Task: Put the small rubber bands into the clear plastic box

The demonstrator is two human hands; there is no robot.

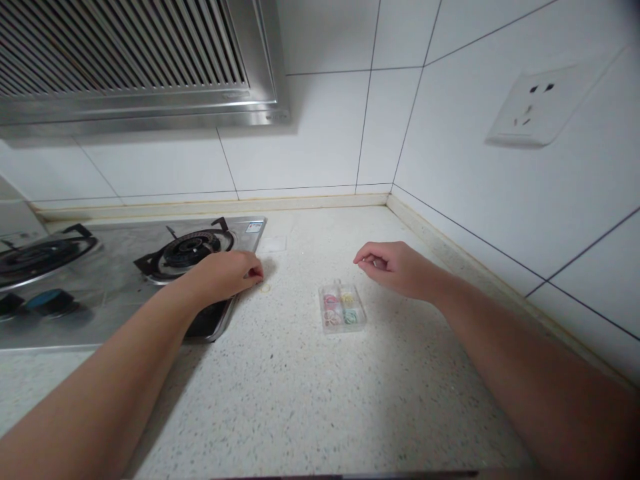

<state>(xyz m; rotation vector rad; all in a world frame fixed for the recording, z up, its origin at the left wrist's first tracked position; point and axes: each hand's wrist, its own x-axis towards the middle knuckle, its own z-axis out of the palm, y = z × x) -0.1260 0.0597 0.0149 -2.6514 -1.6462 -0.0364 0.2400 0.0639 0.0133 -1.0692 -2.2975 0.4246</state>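
Observation:
A small clear plastic box [343, 327] with compartments lies open on the counter between my hands. Small coiled bands sit in it: pink bands [331, 300], yellow bands [347, 299], pale peach bands [331, 318] and green bands [350, 317]. My left hand [233, 275] is by the stove's right edge, its fingers curled together and pointing down. Just beside its fingertips a thin yellow band [265, 289] rests on the counter. Above and right of the box, my right hand [393, 267] is closed in a pinch. Whatever either hand holds is hidden or too small to make out.
A steel gas stove [115, 267] with black burners takes up the left side, below a range hood [150, 110]. A thin clear rectangular piece [273, 244] lies beside the stove. Tiled walls meet behind the speckled counter [300, 400]; a socket [543, 103] is on the right wall.

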